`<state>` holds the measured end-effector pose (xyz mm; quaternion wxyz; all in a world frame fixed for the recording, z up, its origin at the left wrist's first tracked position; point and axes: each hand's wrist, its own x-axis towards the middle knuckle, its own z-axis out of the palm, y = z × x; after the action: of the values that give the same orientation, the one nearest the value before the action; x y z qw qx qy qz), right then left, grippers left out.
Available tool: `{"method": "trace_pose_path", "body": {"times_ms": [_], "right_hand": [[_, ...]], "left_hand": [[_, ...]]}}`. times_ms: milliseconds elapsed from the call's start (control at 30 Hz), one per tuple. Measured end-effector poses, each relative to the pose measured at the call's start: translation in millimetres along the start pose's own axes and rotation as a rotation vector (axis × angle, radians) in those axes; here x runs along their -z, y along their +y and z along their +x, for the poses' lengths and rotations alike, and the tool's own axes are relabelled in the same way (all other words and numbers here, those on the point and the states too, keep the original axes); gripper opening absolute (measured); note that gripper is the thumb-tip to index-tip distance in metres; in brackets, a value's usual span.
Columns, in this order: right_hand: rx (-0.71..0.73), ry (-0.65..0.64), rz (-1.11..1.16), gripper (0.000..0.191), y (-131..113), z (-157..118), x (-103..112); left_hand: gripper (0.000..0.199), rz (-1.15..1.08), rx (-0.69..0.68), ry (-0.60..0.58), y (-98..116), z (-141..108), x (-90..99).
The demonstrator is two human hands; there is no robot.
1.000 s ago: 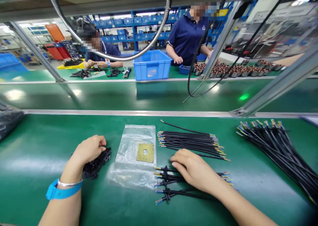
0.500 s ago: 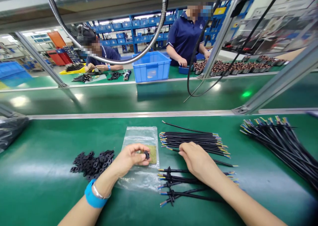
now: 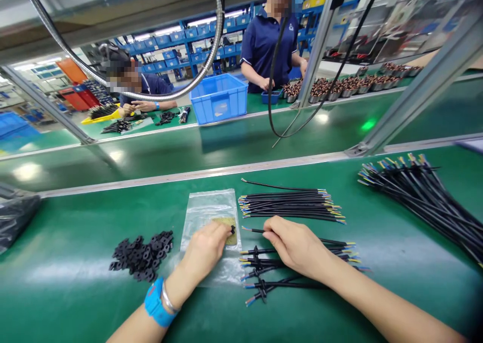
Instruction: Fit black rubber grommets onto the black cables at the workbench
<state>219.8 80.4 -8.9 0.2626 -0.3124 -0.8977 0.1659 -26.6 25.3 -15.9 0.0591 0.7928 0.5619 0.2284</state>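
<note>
My left hand (image 3: 209, 247) pinches a small black rubber grommet (image 3: 233, 230) above a yellowish pad (image 3: 231, 238), which lies on a clear zip bag (image 3: 192, 215). In my right hand (image 3: 292, 242) is a black cable (image 3: 257, 230), gripped near its left end, where stripped coloured wires point toward the grommet. Grommet and cable end are a short way apart. Beyond the right hand lies a row of black cables (image 3: 287, 204). Nearer to me are several cables with black grommets (image 3: 261, 284) on their left ends, partly hidden under my right hand and forearm.
A pile of black grommets (image 3: 141, 255) lies left of the bag. A large cable bundle (image 3: 426, 197) rests at the right, a black plastic bag (image 3: 17, 220) at the far left. Across the metal rail, two people work near a blue bin (image 3: 219, 101). A looped cable (image 3: 272, 116) hangs ahead.
My left hand has turned palm down, bringing the grommet slightly right. The right hand has drawn the cable away from the row, toward me. The head view has tilted and shifted.
</note>
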Motion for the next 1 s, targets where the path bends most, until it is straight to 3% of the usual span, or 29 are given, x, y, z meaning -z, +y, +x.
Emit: {"method": "trace_pose_path", "body": {"times_ms": [133, 267, 367, 500, 600, 1000], "right_hand": [[0.005, -0.03, 0.034, 0.015, -5.3, -0.6, 0.7], [0.018, -0.03, 0.036, 0.016, -12.1, -0.5, 1.6], [0.025, -0.007, 0.016, 0.017, -16.8, -1.3, 2.4], [0.059, 0.012, 0.028, 0.021, -21.4, -2.7, 3.1], [0.066, 0.019, 0.045, 0.023, -23.0, -2.5, 2.9], [0.067, -0.019, -0.017, 0.025, -26.2, -5.2, 3.7]], "left_hand": [[0.013, 0.33, -0.132, -0.061, 12.6, 2.8, 0.3], [0.012, 0.393, -0.177, -0.111, 20.5, 8.7, 0.2], [0.012, 0.076, -0.047, -0.088, 19.9, 10.4, -0.1], [0.013, -0.753, 0.383, -0.041, 20.9, 8.2, 4.3], [0.02, -1.145, 0.567, -0.053, 26.0, 5.5, 9.2], [0.028, -1.441, 0.617, -0.047, 31.1, -3.1, 9.2]]}}
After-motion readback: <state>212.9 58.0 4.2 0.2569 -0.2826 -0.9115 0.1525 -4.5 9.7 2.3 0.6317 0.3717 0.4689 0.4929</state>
